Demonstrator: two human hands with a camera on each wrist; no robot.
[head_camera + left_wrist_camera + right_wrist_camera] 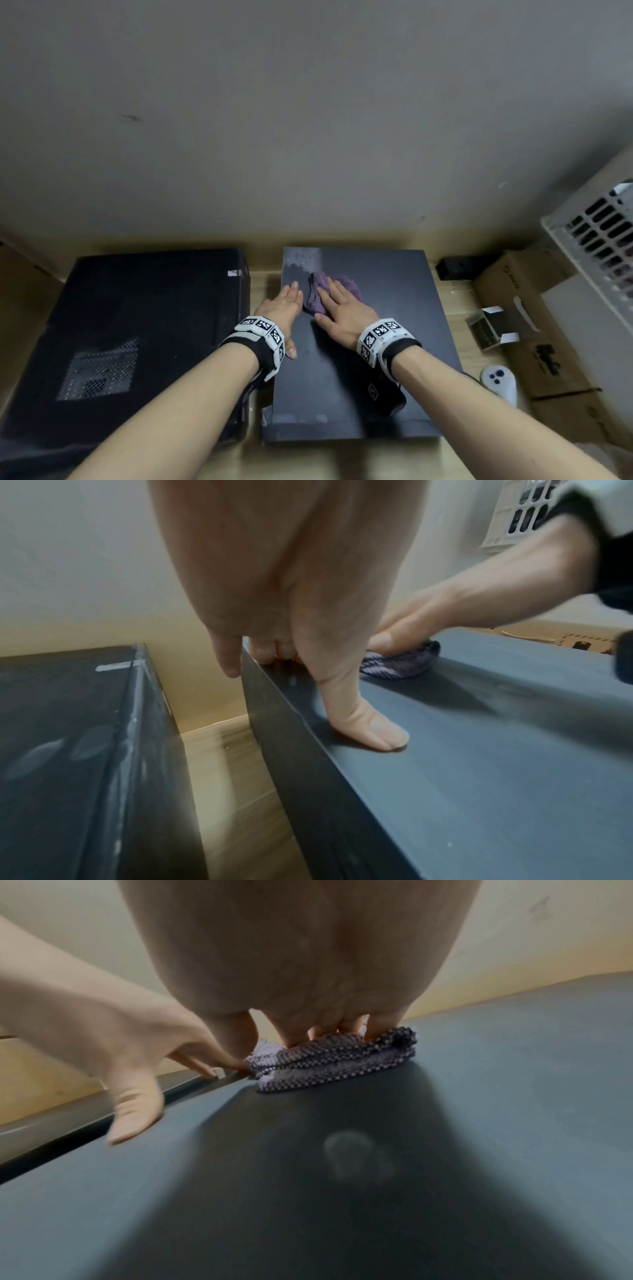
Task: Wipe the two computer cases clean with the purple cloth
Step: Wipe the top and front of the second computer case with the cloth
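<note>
Two black computer cases lie flat on the wooden floor: the left case [137, 329] and the right case [383, 377]. A bunched purple cloth [337, 291] lies on the far part of the right case, near a dusty smear. My right hand [339, 308] presses flat on the cloth [335, 1061] with straight fingers. My left hand [286, 308] rests flat on the right case's left edge [274, 704], thumb on top, little finger hanging over the side. The cloth [400, 661] sits just right of the left fingers.
A narrow strip of floor [232, 791] separates the two cases. Right of them lie cardboard boxes [534, 308], a small open carton [489, 329], a white controller [498, 377] and a white slotted basket [596, 233]. A pale wall [308, 120] stands behind.
</note>
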